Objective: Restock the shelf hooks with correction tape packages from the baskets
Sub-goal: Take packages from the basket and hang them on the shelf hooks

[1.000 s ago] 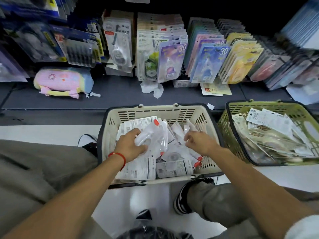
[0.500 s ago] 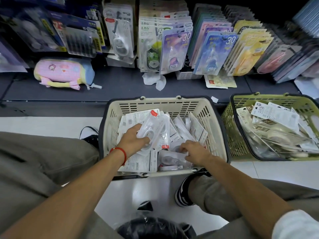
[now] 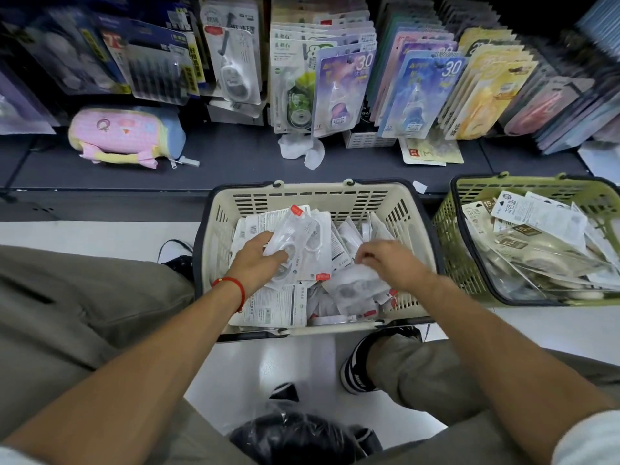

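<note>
Hands deep in the beige basket [image 3: 214, 250]: left hand [image 3: 256, 263] grips a small stack of packs [image 3: 302, 243], right hand [image 3: 389, 263] pinches at another. Green basket [image 3: 449, 236] sits full too. Hooks [image 3: 335, 62] look well stocked, yet plenty's left to hang.

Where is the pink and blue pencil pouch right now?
In the head view, the pencil pouch lies on the dark shelf at upper left, below the hanging blister packs and left of the beige basket.
</note>
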